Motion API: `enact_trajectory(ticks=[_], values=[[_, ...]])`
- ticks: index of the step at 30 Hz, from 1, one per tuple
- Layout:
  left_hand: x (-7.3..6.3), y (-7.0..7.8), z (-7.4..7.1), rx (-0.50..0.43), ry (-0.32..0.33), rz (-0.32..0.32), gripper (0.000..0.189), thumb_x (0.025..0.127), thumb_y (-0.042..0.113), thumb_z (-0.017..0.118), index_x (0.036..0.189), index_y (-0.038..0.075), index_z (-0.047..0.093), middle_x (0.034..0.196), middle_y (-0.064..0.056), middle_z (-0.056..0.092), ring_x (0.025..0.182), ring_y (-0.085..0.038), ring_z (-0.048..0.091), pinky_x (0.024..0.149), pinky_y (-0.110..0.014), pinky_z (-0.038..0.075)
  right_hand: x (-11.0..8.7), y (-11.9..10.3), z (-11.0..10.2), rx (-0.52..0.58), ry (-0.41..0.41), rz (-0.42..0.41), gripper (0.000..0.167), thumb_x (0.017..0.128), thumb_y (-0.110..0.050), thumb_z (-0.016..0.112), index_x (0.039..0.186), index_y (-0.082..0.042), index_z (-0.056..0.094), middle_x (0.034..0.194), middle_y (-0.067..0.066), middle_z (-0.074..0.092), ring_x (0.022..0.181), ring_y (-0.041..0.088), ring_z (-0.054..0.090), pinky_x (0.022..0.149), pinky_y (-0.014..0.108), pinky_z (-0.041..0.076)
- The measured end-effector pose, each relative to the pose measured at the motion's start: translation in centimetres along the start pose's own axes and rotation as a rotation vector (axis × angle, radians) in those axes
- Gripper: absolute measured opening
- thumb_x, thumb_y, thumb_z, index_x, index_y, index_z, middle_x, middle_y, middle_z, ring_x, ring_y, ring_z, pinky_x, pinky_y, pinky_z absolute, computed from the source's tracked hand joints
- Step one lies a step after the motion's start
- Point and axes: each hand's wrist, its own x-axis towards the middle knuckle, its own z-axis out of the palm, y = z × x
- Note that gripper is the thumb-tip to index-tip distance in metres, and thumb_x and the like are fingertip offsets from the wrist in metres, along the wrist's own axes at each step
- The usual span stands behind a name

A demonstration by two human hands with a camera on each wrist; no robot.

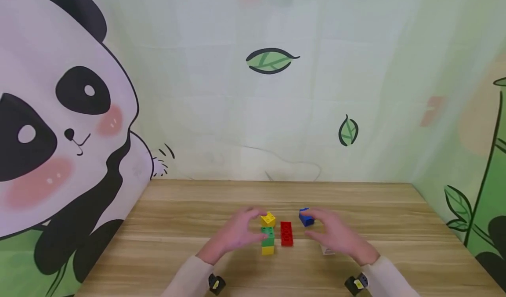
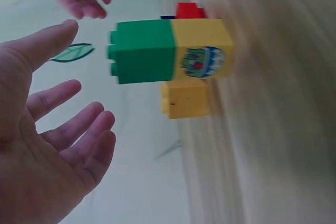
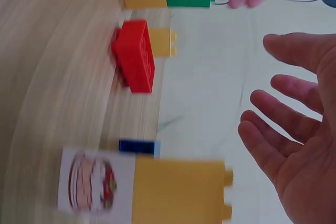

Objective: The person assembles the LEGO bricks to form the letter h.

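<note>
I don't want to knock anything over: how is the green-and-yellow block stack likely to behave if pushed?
The stack looks taller than it is wide, so a push near the top might well tip it. Its flat sides make rolling unlikely. Its crisp edges and plastic look suggest it's stiff and probably light.

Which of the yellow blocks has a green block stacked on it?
The yellow block with a printed side, beneath the green block. The rear yellow block has nothing on it; the rightmost yellow block tops a white block.
</note>
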Motion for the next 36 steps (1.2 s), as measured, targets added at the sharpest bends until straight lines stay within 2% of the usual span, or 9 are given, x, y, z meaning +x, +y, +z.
enact_trajectory(ticks=[3, 7, 10, 14, 17, 22, 29, 36], values=[[-0.1, -0.8, 0.6, -0.018, -0.029, -0.009, 0.063, 0.081, 0.037, 0.073, 0.133, 0.009, 0.051, 0.135, -0.011, 0.047, 0.116, -0.027, 0.050, 0.092, -0.044, 0.045, 0.5, -0.6, 0.8, 0.003, -0.020, -0.001, 0.047, 0.083, -0.015, 0.072, 0.128, -0.010, 0.057, 0.123, 0.009, 0.058, 0.106, 0.026, 0.057, 0.087, 0.045, 0.048], [-0.1, -1.6, 1.3, -0.063, -0.043, -0.009, 0.065, 0.080, 0.036, 0.074, 0.132, 0.005, 0.051, 0.130, -0.009, 0.053, 0.112, -0.025, 0.053, 0.090, -0.040, 0.047, 1.2, -0.8, 2.4, 0.059, -0.075, -0.016, 0.046, 0.084, -0.015, 0.072, 0.127, -0.006, 0.056, 0.121, 0.011, 0.057, 0.099, 0.026, 0.058, 0.081, 0.043, 0.051], [0.0, -2.1, 1.8, -0.092, -0.045, -0.003, 0.062, 0.081, 0.033, 0.074, 0.130, 0.003, 0.052, 0.127, -0.010, 0.056, 0.109, -0.025, 0.055, 0.090, -0.040, 0.047, 1.7, -0.8, 3.4, 0.131, -0.135, 0.007, 0.046, 0.086, -0.016, 0.071, 0.127, -0.005, 0.054, 0.121, 0.011, 0.055, 0.098, 0.027, 0.058, 0.079, 0.040, 0.051], [0.1, -2.5, 2.4, -0.130, -0.057, -0.020, 0.058, 0.080, 0.030, 0.075, 0.127, 0.002, 0.053, 0.119, -0.006, 0.059, 0.106, -0.025, 0.056, 0.089, -0.041, 0.047, 2.1, -0.6, 4.7, 0.160, -0.186, 0.049, 0.050, 0.087, -0.021, 0.071, 0.130, -0.006, 0.052, 0.119, 0.008, 0.055, 0.099, 0.024, 0.057, 0.080, 0.035, 0.052], [0.3, -2.7, 2.9, -0.140, -0.062, -0.036, 0.053, 0.080, 0.028, 0.076, 0.124, 0.006, 0.056, 0.110, 0.000, 0.061, 0.102, -0.021, 0.057, 0.086, -0.038, 0.048, 2.2, -0.4, 5.3, 0.132, -0.187, 0.054, 0.054, 0.086, -0.023, 0.071, 0.132, -0.004, 0.050, 0.119, 0.007, 0.054, 0.099, 0.021, 0.058, 0.082, 0.035, 0.052], [0.4, -3.1, 3.3, -0.141, -0.067, -0.027, 0.037, 0.081, 0.026, 0.075, 0.113, 0.015, 0.060, 0.095, 0.010, 0.061, 0.094, -0.016, 0.058, 0.080, -0.031, 0.048, 2.3, -0.1, 5.8, 0.065, -0.179, 0.074, 0.058, 0.085, -0.025, 0.072, 0.133, -0.003, 0.049, 0.120, 0.008, 0.052, 0.096, 0.018, 0.056, 0.081, 0.035, 0.051], [0.5, -3.4, 3.4, -0.131, -0.065, -0.019, 0.028, 0.082, 0.025, 0.074, 0.107, 0.018, 0.062, 0.093, 0.013, 0.060, 0.093, -0.014, 0.059, 0.079, -0.029, 0.048, 2.6, 0.5, 6.3, 0.082, -0.191, 0.116, 0.062, 0.084, -0.023, 0.073, 0.135, -0.001, 0.046, 0.128, 0.011, 0.046, 0.093, 0.018, 0.055, 0.077, 0.030, 0.051], [0.4, -3.7, 3.3, -0.156, -0.076, -0.022, 0.024, 0.083, 0.025, 0.073, 0.104, 0.020, 0.062, 0.092, 0.011, 0.061, 0.088, -0.008, 0.058, 0.077, -0.027, 0.048, 2.7, 1.2, 6.8, 0.085, -0.192, 0.131, 0.063, 0.084, -0.024, 0.073, 0.135, 0.000, 0.045, 0.136, 0.018, 0.041, 0.100, 0.023, 0.055, 0.084, 0.041, 0.050]])
